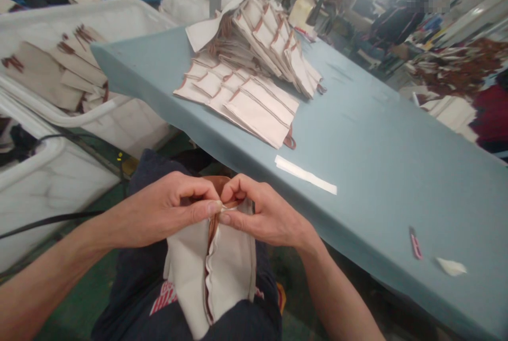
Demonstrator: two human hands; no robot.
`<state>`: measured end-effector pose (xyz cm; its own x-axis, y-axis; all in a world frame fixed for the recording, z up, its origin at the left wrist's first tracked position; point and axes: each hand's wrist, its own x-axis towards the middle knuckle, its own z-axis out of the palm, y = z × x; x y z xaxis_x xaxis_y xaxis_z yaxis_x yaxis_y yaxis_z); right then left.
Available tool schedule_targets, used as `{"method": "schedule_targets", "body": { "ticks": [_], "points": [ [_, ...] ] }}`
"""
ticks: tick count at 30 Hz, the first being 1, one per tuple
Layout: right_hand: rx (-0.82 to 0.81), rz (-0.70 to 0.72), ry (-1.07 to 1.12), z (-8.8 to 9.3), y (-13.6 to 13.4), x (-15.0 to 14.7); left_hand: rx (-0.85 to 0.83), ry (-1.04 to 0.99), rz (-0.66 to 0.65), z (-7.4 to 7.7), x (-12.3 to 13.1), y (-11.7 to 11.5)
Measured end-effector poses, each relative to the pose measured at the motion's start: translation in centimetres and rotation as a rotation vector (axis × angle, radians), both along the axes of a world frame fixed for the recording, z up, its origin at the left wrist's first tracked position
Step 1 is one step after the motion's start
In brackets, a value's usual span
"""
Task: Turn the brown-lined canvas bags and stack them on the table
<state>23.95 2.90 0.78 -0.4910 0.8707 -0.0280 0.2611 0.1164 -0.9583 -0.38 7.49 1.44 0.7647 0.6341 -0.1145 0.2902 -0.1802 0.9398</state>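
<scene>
A cream fabric piece point(234, 261) with brown lining and a wavy open seam down its middle rests across my lap. My left hand point(186, 206) pinches the seam's top edge between thumb and forefinger. Close against it, my right hand point(254, 208) pinches the same edge from the other side. The two thumbs almost meet at the seam. Brown trim shows behind the fingers at the top of the piece.
On the blue-grey table point(357, 171) lie stacked cream fabric pieces point(257, 102), a white strip point(305, 174), a small pink-handled tool point(415, 243) and a pale scrap point(451, 267). White bins point(130, 118) stand at left. A person point(397, 26) is at the far right.
</scene>
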Motion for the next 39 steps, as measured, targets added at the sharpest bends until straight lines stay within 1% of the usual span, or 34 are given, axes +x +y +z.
{"method": "schedule_targets", "body": {
  "ticks": [5, 9, 13, 19, 27, 34, 39],
  "points": [
    [0.116, 0.029, -0.135, -0.1, -0.1, 0.4, 0.064, -0.025, 0.033, -0.1, 0.1, -0.5],
    [0.147, 0.045, -0.140, 0.0, -0.2, 0.5, 0.047, -0.062, 0.024, -0.1, 0.0, -0.7],
    [0.125, 0.042, -0.116, 0.2, -0.5, 0.6, 0.035, -0.040, 0.017, 0.0, 0.1, -0.9],
    [0.124, 0.022, -0.167, -0.2, -0.8, 0.3, 0.049, -0.021, -0.001, 0.2, 0.7, -1.2],
    [0.114, 0.050, -0.133, -0.2, -0.7, 0.1, 0.007, -0.020, -0.004, -1.2, -0.2, -1.4],
    [0.065, 0.076, -0.109, -0.8, -0.2, 0.1, 0.001, 0.005, 0.024, -0.5, 0.1, -1.4],
    [0.035, 0.081, -0.092, -1.1, 0.0, 0.1, -0.016, 0.021, 0.021, -0.6, 0.0, -1.4]
  ]
}}
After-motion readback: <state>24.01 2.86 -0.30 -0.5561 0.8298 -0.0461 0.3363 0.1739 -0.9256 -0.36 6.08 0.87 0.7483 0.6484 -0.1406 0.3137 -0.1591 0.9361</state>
